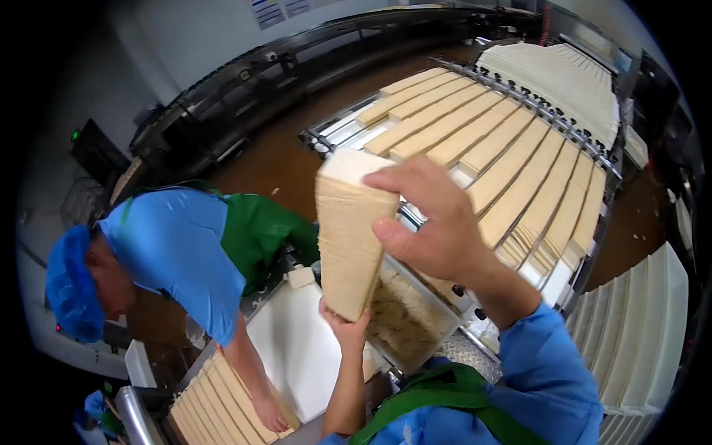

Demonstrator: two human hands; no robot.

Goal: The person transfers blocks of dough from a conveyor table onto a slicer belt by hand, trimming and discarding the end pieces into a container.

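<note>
A long block of thin, pale cream sheets (348, 237) stands almost upright in front of me, stacked face to face. My right hand (426, 215) is closed on its upper end, with thumb and fingers around the near edge. At the lower end, my left hand (347, 326) grips the block from below; part of its fingers are hidden behind it. Under and behind the block is a clear plastic bin (449, 326) with broken pale pieces in it. A white board (285, 345) lies to the left of my left hand.
A conveyor (545, 285) carries several rows of similar blocks. A co-worker in blue and green (174, 237) leans in at the left, a hand (271, 415) on more rows of blocks. Stacked white trays (638, 334) stand at right.
</note>
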